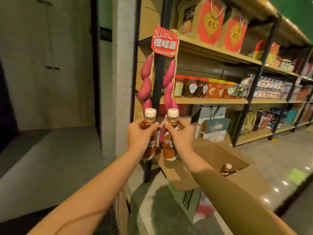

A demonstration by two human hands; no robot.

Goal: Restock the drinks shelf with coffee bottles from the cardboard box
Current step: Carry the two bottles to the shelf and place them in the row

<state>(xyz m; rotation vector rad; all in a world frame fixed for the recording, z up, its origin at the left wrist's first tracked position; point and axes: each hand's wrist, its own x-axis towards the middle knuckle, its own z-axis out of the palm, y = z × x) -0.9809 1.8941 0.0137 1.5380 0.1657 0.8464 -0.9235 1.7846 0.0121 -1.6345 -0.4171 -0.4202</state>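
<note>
We see two bare arms reaching forward, each hand holding one coffee bottle upright. The left hand (138, 135) has its fingers (152, 128) curled round the neck of the left bottle (150, 148). The right hand (180, 135) has its fingers (183, 126) curled the same way round the right bottle (170, 150). The two white-capped bottles stand side by side with a narrow gap between them, in front of the black post at the left end of the shelf (211, 101). Two strings of purple sweet potatoes (145, 89) hang on that post.

The cardboard box (211, 150) sits open below the right forearm, with one more bottle (227, 168) showing inside. Bare floor (50, 158) lies to the left.
</note>
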